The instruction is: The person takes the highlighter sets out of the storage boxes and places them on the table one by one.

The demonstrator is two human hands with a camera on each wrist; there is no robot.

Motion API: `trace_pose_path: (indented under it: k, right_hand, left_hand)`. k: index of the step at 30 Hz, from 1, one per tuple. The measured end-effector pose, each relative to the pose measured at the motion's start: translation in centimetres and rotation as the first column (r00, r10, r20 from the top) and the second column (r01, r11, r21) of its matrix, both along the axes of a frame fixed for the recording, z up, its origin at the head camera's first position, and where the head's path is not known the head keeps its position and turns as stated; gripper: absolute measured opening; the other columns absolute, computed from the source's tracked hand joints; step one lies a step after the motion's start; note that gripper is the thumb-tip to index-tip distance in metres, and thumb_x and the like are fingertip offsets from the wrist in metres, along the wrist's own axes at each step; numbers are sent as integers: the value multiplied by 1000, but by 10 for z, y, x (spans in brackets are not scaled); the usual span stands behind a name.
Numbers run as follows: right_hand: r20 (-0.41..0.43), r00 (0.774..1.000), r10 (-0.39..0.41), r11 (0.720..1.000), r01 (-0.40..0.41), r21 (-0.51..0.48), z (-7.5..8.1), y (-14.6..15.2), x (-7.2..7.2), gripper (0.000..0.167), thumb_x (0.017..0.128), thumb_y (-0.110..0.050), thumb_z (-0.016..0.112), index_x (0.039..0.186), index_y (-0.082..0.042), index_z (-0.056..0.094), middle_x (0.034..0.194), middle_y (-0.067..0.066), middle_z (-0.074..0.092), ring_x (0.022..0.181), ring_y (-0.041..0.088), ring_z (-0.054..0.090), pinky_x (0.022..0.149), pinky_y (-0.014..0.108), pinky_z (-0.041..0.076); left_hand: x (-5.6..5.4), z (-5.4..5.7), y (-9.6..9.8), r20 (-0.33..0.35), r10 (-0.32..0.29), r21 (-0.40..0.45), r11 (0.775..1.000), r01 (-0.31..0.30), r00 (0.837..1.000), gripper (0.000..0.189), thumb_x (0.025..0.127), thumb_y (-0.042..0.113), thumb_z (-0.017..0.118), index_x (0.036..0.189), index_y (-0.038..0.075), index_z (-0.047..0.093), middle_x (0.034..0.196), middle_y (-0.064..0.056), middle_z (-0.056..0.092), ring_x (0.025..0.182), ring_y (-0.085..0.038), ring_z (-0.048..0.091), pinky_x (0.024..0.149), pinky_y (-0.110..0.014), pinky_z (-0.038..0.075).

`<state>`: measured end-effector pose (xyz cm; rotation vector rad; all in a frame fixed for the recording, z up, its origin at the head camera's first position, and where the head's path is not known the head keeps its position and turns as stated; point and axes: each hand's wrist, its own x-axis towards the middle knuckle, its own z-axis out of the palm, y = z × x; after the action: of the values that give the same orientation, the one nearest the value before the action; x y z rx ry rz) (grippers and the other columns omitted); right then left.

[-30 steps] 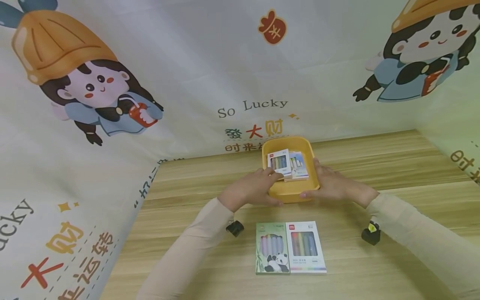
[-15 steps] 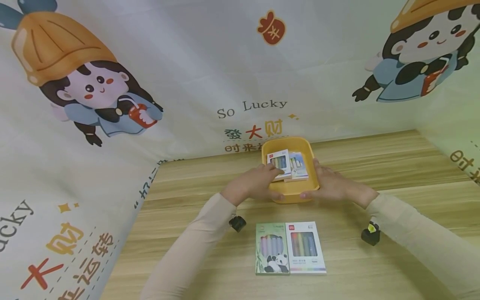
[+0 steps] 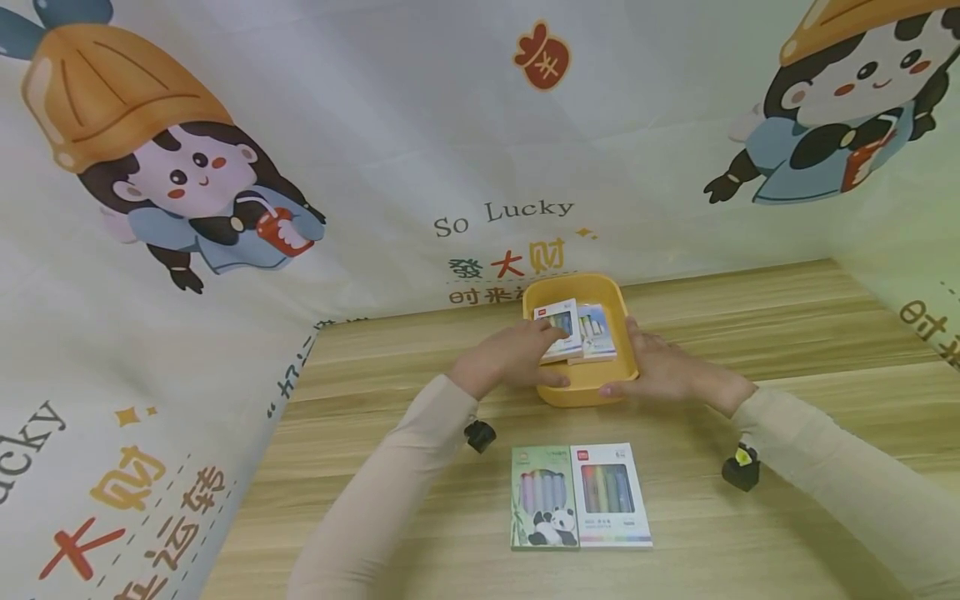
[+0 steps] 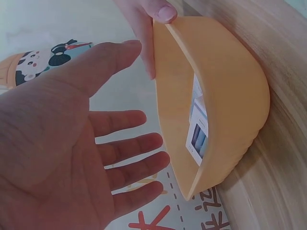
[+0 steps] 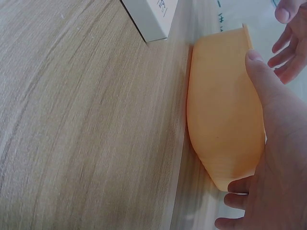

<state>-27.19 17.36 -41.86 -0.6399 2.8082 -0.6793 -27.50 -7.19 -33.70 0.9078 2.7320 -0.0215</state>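
Observation:
A yellow plastic basket point(image 3: 579, 396) stands at the back of the table, holding a white crayon box point(image 3: 572, 340) and a blue-and-white box point(image 3: 600, 335). My right hand point(image 3: 667, 367) grips its right side, thumb at the near wall and fingers around the right end, as the right wrist view shows on the basket point(image 5: 220, 105). Over the basket's left side hovers my left hand point(image 3: 513, 354); in the left wrist view that hand point(image 4: 72, 143) has its fingers extended and apart from the basket point(image 4: 235, 96), with nothing in them.
Nearer to me, a green panda crayon box point(image 3: 543, 498) and another white crayon box point(image 3: 612, 521) lie flat side by side on the wooden table point(image 3: 420, 517). A printed cloth point(image 3: 390, 167) rises behind and at both sides.
My left hand has moved slightly up and forward over the basket's left side. The right hand, the basket and the boxes have stayed in place.

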Motion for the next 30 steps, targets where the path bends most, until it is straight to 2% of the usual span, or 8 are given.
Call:
trace_pose_path:
  k: [10, 17, 30]
  right_hand:
    - [22, 1000, -7, 1000, 7, 2, -1, 0, 0, 130, 81, -74, 60, 154, 7, -11, 160, 34, 16, 146, 53, 24, 115, 69, 27]
    - [17, 1000, -6, 1000, 6, 10, 0, 0, 0, 131, 81, -76, 58, 154, 8, -12, 160, 34, 17, 146, 53, 24, 115, 69, 27]
    - [9, 1000, -4, 1000, 4, 1, -1, 0, 0, 127, 83, -70, 61, 153, 9, -10, 159, 35, 17, 145, 53, 26, 115, 69, 29]
  left_hand:
    - [-10, -5, 2, 10, -8, 7, 1000, 8, 1000, 75, 92, 51, 64, 152, 15, 38, 158, -9, 38, 146, -28, 38, 123, -41, 31]
    - [-19, -5, 6, -11, -26, -8, 1000, 26, 1000, 73, 92, 51, 64, 151, 16, 40, 156, -9, 41, 144, -27, 41, 122, -40, 34]
    - [-25, -2, 14, 54, 42, 6, 999, -42, 998, 75, 92, 49, 64, 155, 19, 34, 162, -9, 31, 151, -29, 30, 123, -46, 30]
